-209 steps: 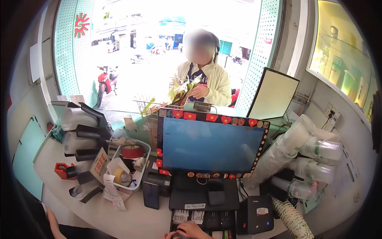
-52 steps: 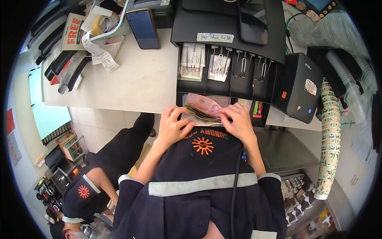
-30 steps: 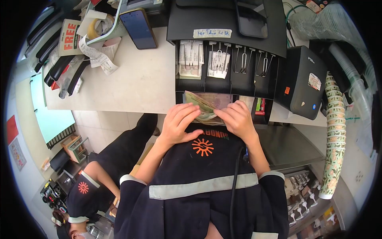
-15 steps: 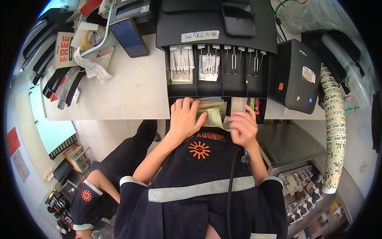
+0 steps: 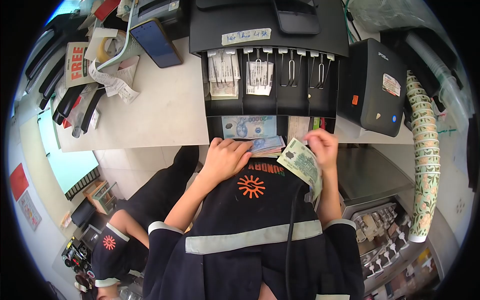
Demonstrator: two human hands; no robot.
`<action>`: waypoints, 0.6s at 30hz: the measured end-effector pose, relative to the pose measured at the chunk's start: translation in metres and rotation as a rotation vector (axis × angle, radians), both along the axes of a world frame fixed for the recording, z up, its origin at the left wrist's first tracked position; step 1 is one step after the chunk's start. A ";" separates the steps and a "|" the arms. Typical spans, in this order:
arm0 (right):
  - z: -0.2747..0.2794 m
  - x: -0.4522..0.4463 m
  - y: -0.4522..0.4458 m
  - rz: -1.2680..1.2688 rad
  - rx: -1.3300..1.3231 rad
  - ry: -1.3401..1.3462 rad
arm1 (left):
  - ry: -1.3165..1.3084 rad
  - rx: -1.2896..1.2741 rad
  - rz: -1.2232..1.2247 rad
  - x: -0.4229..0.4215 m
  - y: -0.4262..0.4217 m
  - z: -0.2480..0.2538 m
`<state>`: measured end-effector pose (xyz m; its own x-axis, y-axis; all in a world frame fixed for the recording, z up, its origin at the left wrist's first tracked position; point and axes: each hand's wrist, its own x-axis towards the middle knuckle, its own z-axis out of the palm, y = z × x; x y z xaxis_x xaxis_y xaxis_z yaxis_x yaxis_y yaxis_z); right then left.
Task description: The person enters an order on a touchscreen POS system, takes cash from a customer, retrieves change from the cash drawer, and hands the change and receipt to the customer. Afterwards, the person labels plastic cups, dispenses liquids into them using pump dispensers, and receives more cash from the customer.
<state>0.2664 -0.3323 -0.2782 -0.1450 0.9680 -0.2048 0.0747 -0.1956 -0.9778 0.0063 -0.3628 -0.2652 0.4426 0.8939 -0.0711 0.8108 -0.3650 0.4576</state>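
Note:
An open cash drawer [image 5: 270, 108] lies in front of my body. My left hand [image 5: 227, 157] is at its front left, fingers curled over a stack of banknotes [image 5: 269, 145] with a blue one on top. Behind that stack, a blue 20,000 banknote [image 5: 250, 126] lies flat in the front compartment. To the right, my right hand [image 5: 324, 148] pinches a green banknote [image 5: 301, 162], which hangs tilted over the drawer's front edge and my apron. Wire clips [image 5: 258, 70] hold paper slips in two of the rear compartments.
A phone [image 5: 156, 44] and curled receipts [image 5: 117, 87] lie on the counter to the left. The black POS printer [image 5: 375, 87] and a long stack of patterned cups [image 5: 424, 160] stand at the right. Another person [image 5: 120, 245] is at lower left.
The green banknote has come away from the stack and moved right in my right hand. My left hand has shifted slightly down, and the blue notes now show.

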 end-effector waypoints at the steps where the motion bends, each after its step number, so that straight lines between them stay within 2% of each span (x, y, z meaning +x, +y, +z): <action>1: -0.004 -0.010 -0.003 0.002 0.164 -0.219 | 0.034 -0.015 -0.012 -0.001 0.000 0.001; 3: -0.001 -0.012 -0.011 0.133 0.346 -0.270 | 0.095 -0.037 -0.040 -0.004 0.004 0.000; 4: 0.001 -0.015 -0.018 0.125 0.331 -0.260 | 0.094 -0.062 -0.028 -0.005 0.006 0.000; 5: 0.008 -0.021 -0.026 0.080 0.242 -0.295 | 0.094 -0.085 -0.016 -0.008 0.009 -0.001; 7: 0.010 -0.030 -0.038 -0.096 0.273 -0.439 | 0.078 -0.121 0.019 -0.011 0.012 -0.003; 10: 0.030 -0.029 -0.041 -0.227 0.315 -0.818 | -0.016 -0.168 0.102 -0.010 0.013 -0.005; 13: 0.035 -0.017 -0.051 -0.179 -0.097 -0.719 | -0.177 -0.271 0.196 -0.008 0.015 0.003; 14: 0.041 -0.012 -0.051 -0.106 -0.325 -0.515 | -0.218 -0.339 0.221 -0.009 0.017 0.006; 17: 0.042 -0.003 -0.046 -0.050 -0.361 -0.332 | -0.265 -0.516 0.290 -0.014 0.020 0.007; 18: 0.038 -0.001 -0.043 -0.089 -0.246 -0.315 | -0.269 -0.570 0.312 -0.015 0.021 0.006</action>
